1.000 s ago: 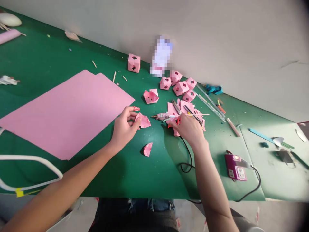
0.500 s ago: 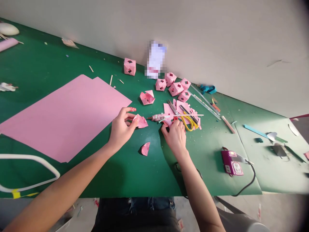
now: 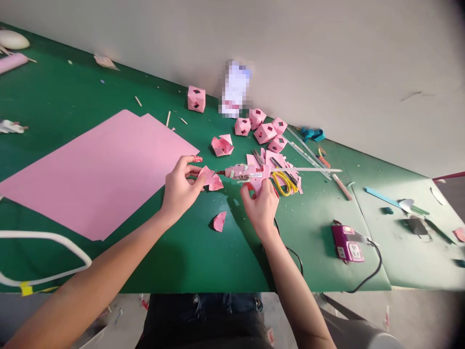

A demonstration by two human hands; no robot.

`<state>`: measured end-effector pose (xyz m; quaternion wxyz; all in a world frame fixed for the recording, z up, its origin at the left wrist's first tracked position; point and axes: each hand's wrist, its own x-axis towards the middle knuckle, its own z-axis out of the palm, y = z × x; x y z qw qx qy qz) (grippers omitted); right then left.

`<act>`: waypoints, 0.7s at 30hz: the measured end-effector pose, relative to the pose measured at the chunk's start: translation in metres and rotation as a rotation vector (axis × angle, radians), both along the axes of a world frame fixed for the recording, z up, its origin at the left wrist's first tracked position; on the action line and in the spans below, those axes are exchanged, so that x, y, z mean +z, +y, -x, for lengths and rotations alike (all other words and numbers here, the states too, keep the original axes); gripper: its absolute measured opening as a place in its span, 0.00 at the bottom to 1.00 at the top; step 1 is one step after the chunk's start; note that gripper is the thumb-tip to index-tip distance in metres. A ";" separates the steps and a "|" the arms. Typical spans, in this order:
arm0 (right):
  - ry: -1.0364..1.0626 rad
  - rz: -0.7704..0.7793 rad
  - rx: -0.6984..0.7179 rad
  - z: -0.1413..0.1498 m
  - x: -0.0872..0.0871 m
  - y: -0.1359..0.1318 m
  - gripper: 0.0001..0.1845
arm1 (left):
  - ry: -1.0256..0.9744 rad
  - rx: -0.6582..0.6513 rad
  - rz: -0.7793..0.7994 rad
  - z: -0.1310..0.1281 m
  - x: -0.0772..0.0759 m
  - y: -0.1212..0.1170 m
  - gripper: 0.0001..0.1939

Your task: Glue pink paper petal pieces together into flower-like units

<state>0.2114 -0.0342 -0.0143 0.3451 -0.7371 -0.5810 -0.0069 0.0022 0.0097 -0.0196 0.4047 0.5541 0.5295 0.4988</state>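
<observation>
My left hand (image 3: 184,186) pinches a folded pink paper piece (image 3: 214,181) between thumb and fingers; one fingertip has a red-and-white wrap. My right hand (image 3: 261,206) is closed round the handle of a pink hot glue gun (image 3: 249,171). A long glue stick (image 3: 308,169) juts from its back, and the nozzle points left, very near the held paper; whether they touch I cannot tell. Below lies a small loose folded paper piece (image 3: 219,221). Above sits a partly open pink paper shape (image 3: 222,145). Several finished-looking pink paper shapes (image 3: 265,133) stand in a cluster farther back.
A large pink sheet (image 3: 98,179) covers the left of the green table (image 3: 174,261). Yellow-handled scissors (image 3: 285,184) lie on paper scraps behind the glue gun. A purple power adapter (image 3: 347,244) with a cable sits right. A blurred phone (image 3: 235,89) leans on the wall.
My right hand has lifted the glue gun and brought its nozzle closer to the held paper. The paper piece has turned in my left hand's fingers.
</observation>
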 end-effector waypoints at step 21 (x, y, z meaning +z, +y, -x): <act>-0.061 -0.023 0.045 -0.004 -0.007 -0.001 0.14 | 0.077 -0.010 -0.097 -0.004 0.008 -0.005 0.15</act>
